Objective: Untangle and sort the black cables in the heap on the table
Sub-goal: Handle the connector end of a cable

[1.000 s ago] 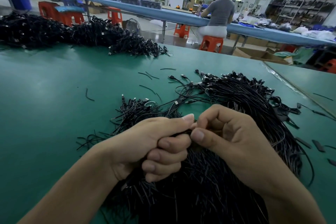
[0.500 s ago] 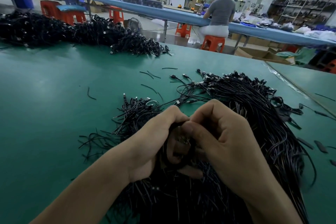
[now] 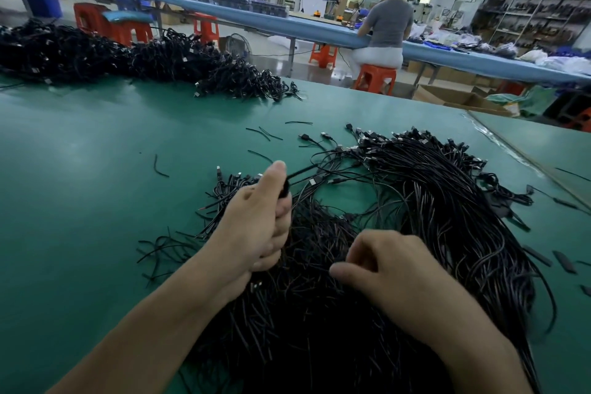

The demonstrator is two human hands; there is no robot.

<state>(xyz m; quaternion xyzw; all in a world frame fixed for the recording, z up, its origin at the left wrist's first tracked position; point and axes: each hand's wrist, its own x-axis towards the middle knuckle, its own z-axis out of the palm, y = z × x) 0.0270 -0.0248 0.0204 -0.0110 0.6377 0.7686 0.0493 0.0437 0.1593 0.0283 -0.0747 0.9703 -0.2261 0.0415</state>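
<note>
While my left hand (image 3: 256, 224) is curled tight round a few black cables (image 3: 299, 173), my thumb sticks up on top of them. My right hand (image 3: 393, 272) is low over the near part of the heap (image 3: 447, 208), with its fingers bent down and its thumb pointing left. I cannot tell if it has a cable. The big heap lies on the green worktop (image 3: 80, 176), right in front of me and spreading off to the right. Some short black bits (image 3: 265, 134) lie alone past the heap. Far back on the left is one more black pile (image 3: 96, 54). A person (image 3: 388, 25) sits on an orange stool (image 3: 375, 78) at the next bench.
</note>
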